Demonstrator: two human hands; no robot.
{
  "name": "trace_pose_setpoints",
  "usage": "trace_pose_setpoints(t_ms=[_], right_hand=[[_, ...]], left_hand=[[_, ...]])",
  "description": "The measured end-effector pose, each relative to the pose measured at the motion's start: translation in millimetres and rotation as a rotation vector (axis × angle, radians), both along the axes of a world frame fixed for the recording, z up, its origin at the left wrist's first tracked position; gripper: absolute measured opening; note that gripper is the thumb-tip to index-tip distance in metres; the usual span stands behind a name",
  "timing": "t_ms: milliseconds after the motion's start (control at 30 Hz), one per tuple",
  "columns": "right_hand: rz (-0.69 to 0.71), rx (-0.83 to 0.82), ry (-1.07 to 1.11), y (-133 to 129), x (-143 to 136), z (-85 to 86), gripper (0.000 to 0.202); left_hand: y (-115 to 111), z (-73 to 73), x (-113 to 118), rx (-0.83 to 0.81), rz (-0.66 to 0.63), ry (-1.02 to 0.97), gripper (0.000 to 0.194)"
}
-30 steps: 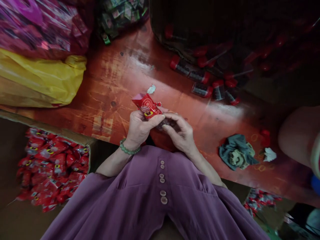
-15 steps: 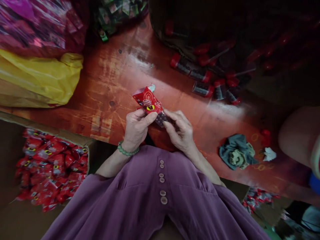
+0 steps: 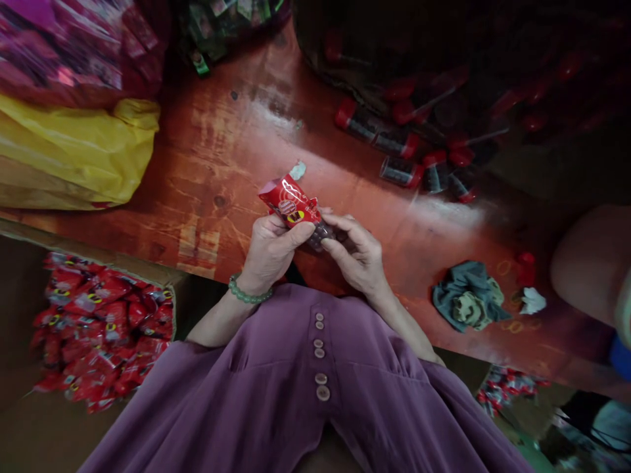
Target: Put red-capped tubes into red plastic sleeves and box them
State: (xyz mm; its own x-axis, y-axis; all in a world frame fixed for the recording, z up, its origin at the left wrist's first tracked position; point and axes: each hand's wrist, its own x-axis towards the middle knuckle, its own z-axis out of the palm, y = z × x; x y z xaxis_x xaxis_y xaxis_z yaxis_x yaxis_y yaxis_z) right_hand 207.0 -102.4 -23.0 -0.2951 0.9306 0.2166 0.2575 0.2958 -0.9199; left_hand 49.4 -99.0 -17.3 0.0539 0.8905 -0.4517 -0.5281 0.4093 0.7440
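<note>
My left hand [image 3: 269, 253], with a green bead bracelet on the wrist, pinches a small red printed packet [image 3: 290, 200] between thumb and fingers. My right hand [image 3: 355, 253] grips a dark tube [image 3: 321, 234] of small round pieces, whose end sits inside the packet's lower opening. Both hands meet just above the near edge of a worn red wooden table [image 3: 221, 164]. I wear a purple buttoned top.
A cardboard box [image 3: 98, 328] of filled red packets stands lower left. Several red-capped tubes [image 3: 399, 148] lie at the back right beside a dark bag. A yellow bag [image 3: 73, 151], a crumpled cloth [image 3: 468, 302] and another person's arm [image 3: 586, 263] are nearby.
The red packet has tilted and slid down further over the dark tube. My hands stay in nearly the same place above the table edge.
</note>
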Motion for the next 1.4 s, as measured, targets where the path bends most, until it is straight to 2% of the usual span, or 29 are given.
trace_pose_setpoints(t_ms=[133, 233, 367, 500, 633, 733, 900, 1000, 1233, 1333, 1400], right_hand=[[-0.021, 0.124, -0.083, 0, -2, -0.2, 0.042], [-0.033, 0.180, -0.149, 0, -3, 1.0, 0.045], [-0.044, 0.021, -0.070, 0, -2, 2.0, 0.043], [-0.085, -0.134, 0.021, -1, -3, 1.6, 0.042], [-0.094, -0.182, 0.094, 0, -3, 4.1, 0.036], [-0.071, -0.195, 0.094, 0, -1, 6.0, 0.029], [-0.044, -0.237, 0.146, -4, -1, 4.9, 0.029], [-0.026, -0.132, 0.138, -7, -4, 3.0, 0.024], [-0.049, 0.302, 0.022, -13, -13, -1.9, 0.018], [-0.009, 0.450, -0.090, -18, -21, -0.9, 0.015], [0.060, 0.523, -0.160, -20, -26, 0.3, 0.021]], left_hand=[[1, 2.4, 3, 0.005, 0.060, 0.123, 0.033], [4, 5.1, 8, 0.030, 0.113, 0.124, 0.033], [5, 5.1, 12, 0.046, 0.109, 0.078, 0.030], [0, 0.8, 11, 0.028, -0.014, 0.056, 0.029], [-6, 1.7, 8, 0.020, -0.093, 0.035, 0.031], [-11, 8.0, 5, 0.011, -0.074, -0.034, 0.033], [-20, 16.3, 4, -0.016, 0.057, -0.069, 0.032], [-27, 15.8, 4, -0.067, 0.087, -0.032, 0.027], [-46, 16.0, -2, -0.077, 0.065, -0.001, 0.029], [-55, 19.7, -10, -0.046, 0.103, 0.089, 0.028], [-65, 23.8, -20, -0.037, 0.154, 0.197, 0.026]])
